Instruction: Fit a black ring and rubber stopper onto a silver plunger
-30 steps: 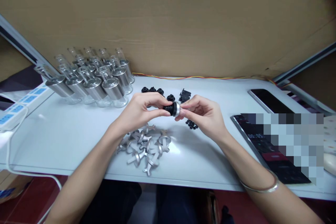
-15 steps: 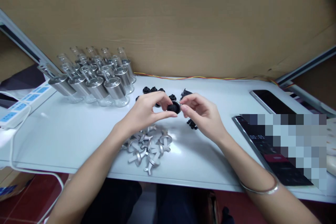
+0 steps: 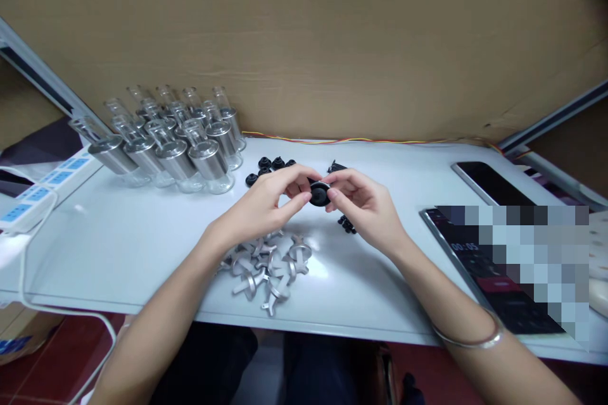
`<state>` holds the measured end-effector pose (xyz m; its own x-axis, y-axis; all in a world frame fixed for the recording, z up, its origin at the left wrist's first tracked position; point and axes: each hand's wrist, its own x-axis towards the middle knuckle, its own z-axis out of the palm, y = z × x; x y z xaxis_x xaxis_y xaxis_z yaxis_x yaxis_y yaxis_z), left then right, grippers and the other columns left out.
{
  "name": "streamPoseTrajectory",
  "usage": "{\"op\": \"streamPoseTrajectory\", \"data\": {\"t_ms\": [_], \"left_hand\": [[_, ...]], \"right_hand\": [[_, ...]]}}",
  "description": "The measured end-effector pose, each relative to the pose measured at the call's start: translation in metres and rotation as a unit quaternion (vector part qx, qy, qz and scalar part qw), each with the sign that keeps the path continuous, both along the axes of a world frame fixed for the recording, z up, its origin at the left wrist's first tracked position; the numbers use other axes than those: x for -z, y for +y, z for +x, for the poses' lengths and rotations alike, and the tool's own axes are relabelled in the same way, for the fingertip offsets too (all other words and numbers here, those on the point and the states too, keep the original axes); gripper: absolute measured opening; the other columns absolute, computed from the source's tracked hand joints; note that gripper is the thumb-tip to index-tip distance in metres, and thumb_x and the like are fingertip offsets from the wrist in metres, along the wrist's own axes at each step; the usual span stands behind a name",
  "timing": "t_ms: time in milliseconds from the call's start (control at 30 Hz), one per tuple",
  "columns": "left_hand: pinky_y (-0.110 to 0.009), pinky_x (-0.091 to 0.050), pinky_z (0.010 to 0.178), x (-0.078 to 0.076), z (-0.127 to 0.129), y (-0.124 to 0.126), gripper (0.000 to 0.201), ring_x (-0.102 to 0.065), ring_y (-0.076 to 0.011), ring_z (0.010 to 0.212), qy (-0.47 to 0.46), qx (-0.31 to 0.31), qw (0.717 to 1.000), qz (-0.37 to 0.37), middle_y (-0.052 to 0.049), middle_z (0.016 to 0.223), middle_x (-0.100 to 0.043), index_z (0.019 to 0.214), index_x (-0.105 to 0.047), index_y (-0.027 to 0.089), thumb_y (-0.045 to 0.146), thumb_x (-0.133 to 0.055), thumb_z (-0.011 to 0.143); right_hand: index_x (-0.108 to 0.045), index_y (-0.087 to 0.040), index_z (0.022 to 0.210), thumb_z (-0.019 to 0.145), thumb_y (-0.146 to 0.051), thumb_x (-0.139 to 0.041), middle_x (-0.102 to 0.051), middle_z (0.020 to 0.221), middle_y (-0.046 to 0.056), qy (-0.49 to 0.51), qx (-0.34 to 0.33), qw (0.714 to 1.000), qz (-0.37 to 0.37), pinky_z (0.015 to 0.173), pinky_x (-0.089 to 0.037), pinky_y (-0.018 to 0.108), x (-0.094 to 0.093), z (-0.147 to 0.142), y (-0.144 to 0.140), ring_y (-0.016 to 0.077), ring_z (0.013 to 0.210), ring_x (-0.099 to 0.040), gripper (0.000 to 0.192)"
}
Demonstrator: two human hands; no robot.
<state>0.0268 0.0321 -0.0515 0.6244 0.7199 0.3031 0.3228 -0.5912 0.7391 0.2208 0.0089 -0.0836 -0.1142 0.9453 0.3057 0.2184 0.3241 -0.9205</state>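
Observation:
A small black round part with a silver ring [image 3: 320,193] is pinched between both hands above the white table [image 3: 118,240]. My left hand [image 3: 263,205] holds it from the left with thumb and fingers. My right hand [image 3: 363,205] grips it from the right with its fingertips. Just below the hands lies a pile of several silver metal pieces [image 3: 266,266]. Several loose black caps [image 3: 268,166] lie behind the hands, and small black bits [image 3: 348,224] sit under my right hand.
Several glass-and-metal bottles [image 3: 175,139] stand at the back left. A white power strip [image 3: 35,193] with its cable lies at the left edge. A dark phone [image 3: 484,180] and a tablet [image 3: 479,266] lie at the right. A cardboard wall [image 3: 304,38] closes the back.
The part has turned in my fingers: its silver ring faced the camera before, and now mostly the black face shows. Both hands drew slightly closer together.

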Motion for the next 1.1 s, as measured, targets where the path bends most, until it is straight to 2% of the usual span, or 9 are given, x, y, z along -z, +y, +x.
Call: {"op": "streamPoseTrajectory", "data": {"t_ms": [100, 167, 300, 467, 567, 700, 867, 1000, 1100], "left_hand": [[-0.023, -0.045, 0.063, -0.0015, -0.0009, -0.0003, 0.027, -0.057, -0.0137, 0.077, 0.026, -0.015, 0.999, -0.009, -0.002, 0.083, -0.059, 0.112, -0.053, 0.019, 0.031, -0.051, 0.088], [-0.024, -0.045, 0.064, -0.0021, -0.0014, -0.0007, 0.029, -0.058, -0.0143, 0.079, 0.04, -0.008, 0.998, -0.048, -0.002, 0.086, -0.061, 0.114, -0.052, 0.019, 0.035, -0.05, 0.089], [-0.026, -0.047, 0.07, -0.0014, -0.0011, -0.0013, 0.025, -0.063, -0.0149, 0.083, 0.027, 0.025, 0.993, -0.114, -0.002, 0.087, -0.065, 0.112, -0.051, 0.019, 0.03, -0.048, 0.089], [-0.026, -0.048, 0.068, 0.0042, -0.0008, 0.0005, 0.022, -0.062, -0.0136, 0.079, -0.012, 0.01, 0.994, -0.108, -0.003, 0.091, -0.063, 0.104, -0.051, 0.019, 0.027, -0.055, 0.084], [-0.025, -0.047, 0.067, 0.0054, -0.0011, 0.0009, 0.023, -0.06, -0.013, 0.077, -0.007, 0.006, 0.994, -0.105, -0.002, 0.091, -0.061, 0.102, -0.05, 0.019, 0.027, -0.058, 0.082], [-0.025, -0.047, 0.066, 0.0042, -0.0011, -0.0001, 0.023, -0.06, -0.0127, 0.077, -0.013, 0.0, 0.995, -0.102, -0.003, 0.091, -0.061, 0.101, -0.05, 0.019, 0.03, -0.058, 0.082], [-0.023, -0.045, 0.059, 0.0047, 0.0007, -0.0014, 0.024, -0.061, -0.0131, 0.074, -0.001, 0.009, 0.993, -0.12, -0.001, 0.085, -0.062, 0.103, -0.046, 0.02, 0.031, -0.056, 0.083], [-0.022, -0.043, 0.055, 0.0056, 0.0036, -0.0026, 0.021, -0.058, -0.0105, 0.061, 0.003, 0.02, 0.988, -0.152, 0.001, 0.078, -0.063, 0.097, -0.041, 0.021, 0.027, -0.054, 0.082], [-0.022, -0.041, 0.056, 0.0052, 0.0054, -0.0035, 0.019, -0.056, -0.0108, 0.061, 0.012, 0.02, 0.989, -0.145, 0.003, 0.073, -0.06, 0.09, -0.04, 0.022, 0.026, -0.055, 0.079]], "right_hand": [[-0.061, -0.019, 0.093, 0.084, -0.037, -0.059, -0.061, 0.067, -0.001, -0.017, -0.006, 1.0, 0.01, 0.06, -0.049, 0.028, 0.003, 0.0012, -0.0004, 0.0136, 0.062, -0.059, 0.02], [-0.061, -0.02, 0.095, 0.085, -0.037, -0.058, -0.062, 0.07, 0.0, -0.013, -0.012, 1.0, 0.022, 0.063, -0.049, 0.029, 0.0038, 0.0021, -0.0005, 0.0141, 0.064, -0.06, 0.02], [-0.062, -0.021, 0.096, 0.085, -0.038, -0.06, -0.064, 0.08, 0.002, -0.001, -0.028, 0.999, 0.037, 0.07, -0.05, 0.03, 0.0023, 0.0026, -0.0008, 0.015, 0.071, -0.061, 0.02], [-0.057, -0.022, 0.106, 0.082, -0.041, -0.062, -0.063, 0.092, 0.005, 0.018, -0.071, 0.997, 0.027, 0.075, -0.05, 0.032, 0.0007, 0.0013, -0.001, 0.0179, 0.084, -0.061, 0.031], [-0.055, -0.022, 0.106, 0.082, -0.04, -0.061, -0.062, 0.097, 0.006, 0.003, -0.087, 0.996, 0.019, 0.073, -0.05, 0.031, 0.0008, 0.0014, -0.0008, 0.018, 0.086, -0.06, 0.03], [-0.054, -0.021, 0.105, 0.083, -0.039, -0.06, -0.062, 0.09, 0.005, -0.012, -0.104, 0.994, 0.016, 0.07, -0.049, 0.031, -0.0007, 0.0014, -0.0012, 0.0163, 0.078, -0.059, 0.03], [-0.054, -0.021, 0.099, 0.079, -0.035, -0.063, -0.059, 0.075, 0.0, -0.026, -0.092, 0.995, 0.017, 0.065, -0.048, 0.029, -0.0036, -0.0007, -0.0027, 0.014, 0.066, -0.057, 0.026], [-0.052, -0.021, 0.091, 0.077, -0.03, -0.062, -0.061, 0.071, 0.0, -0.036, -0.095, 0.995, 0.025, 0.063, -0.047, 0.028, -0.004, -0.0014, -0.003, 0.0134, 0.063, -0.055, 0.019], [-0.053, -0.02, 0.089, 0.078, -0.028, -0.059, -0.062, 0.072, 0.001, -0.064, -0.103, 0.992, 0.031, 0.064, -0.047, 0.028, -0.004, -0.0005, -0.0027, 0.0143, 0.065, -0.056, 0.015]]}}
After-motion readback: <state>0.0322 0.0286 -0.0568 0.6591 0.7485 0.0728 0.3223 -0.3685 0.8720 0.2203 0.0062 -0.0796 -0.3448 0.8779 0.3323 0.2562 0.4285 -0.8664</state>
